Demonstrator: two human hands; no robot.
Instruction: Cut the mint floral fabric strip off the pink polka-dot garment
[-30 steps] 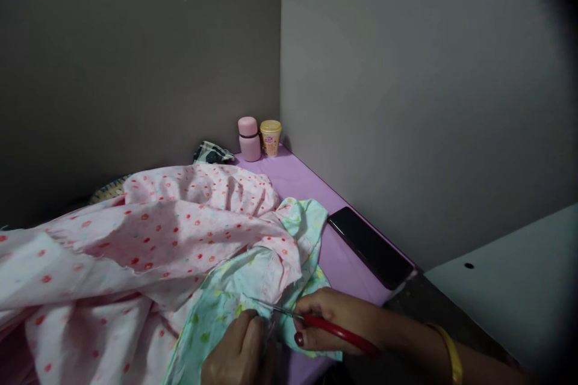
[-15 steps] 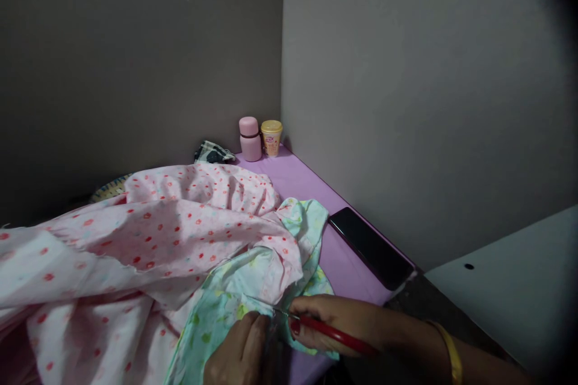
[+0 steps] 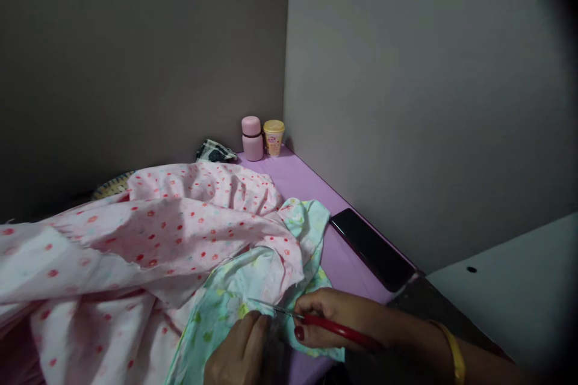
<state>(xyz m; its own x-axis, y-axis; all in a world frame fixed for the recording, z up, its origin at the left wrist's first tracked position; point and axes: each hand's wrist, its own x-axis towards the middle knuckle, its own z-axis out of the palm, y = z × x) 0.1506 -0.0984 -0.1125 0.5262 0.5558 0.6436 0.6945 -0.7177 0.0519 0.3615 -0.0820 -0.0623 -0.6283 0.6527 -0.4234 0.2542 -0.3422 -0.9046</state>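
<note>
My right hand (image 3: 332, 319) is closed around red-handled scissors (image 3: 336, 329), whose thin metal blades point left over a mint-green floral cloth (image 3: 208, 319). The blade tip lies at the cloth, just beyond the fingers of my left hand (image 3: 239, 349). Those fingers are bent and close together on the green cloth, gripping it near the front edge; the left thumb is hidden. Beside and partly over the green cloth spreads a large pink cloth (image 3: 180, 228) with red spots and a frayed edge.
A black phone (image 3: 372, 249) lies on the purple tabletop (image 3: 300, 177) along its right edge. In the far corner stand a pink flask (image 3: 252, 139) and a yellow-lidded cup (image 3: 273, 138), near a checked cloth (image 3: 215, 151). A woven basket (image 3: 112, 185) shows behind the pink cloth. Grey walls rise behind and right.
The whole view has shifted slightly. My right hand and the scissors have moved a little, with the blades still at the green cloth. My left hand stays in place.
</note>
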